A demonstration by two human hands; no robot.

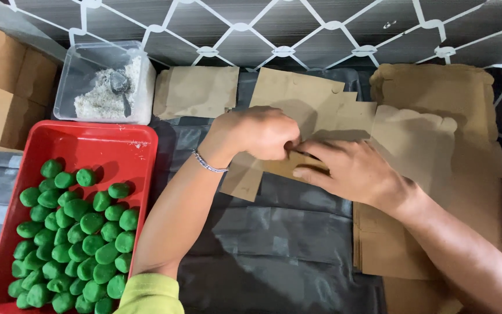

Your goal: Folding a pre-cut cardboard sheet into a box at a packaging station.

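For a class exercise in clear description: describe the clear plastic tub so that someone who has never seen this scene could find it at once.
Start at the red tray of green balls on the left. Just behind it, against the patterned wall, stands the clear plastic tub. It alone is see-through, holding white powder and a metal scoop, while its neighbours are brown cardboard.

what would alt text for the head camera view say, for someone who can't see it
Two bare hands, left hand and right hand, pinch a flat brown paper piece over a dark plastic sheet. At left, a red tray holds green balls, behind it a clear tub of white powder; more brown paper stack lies right.
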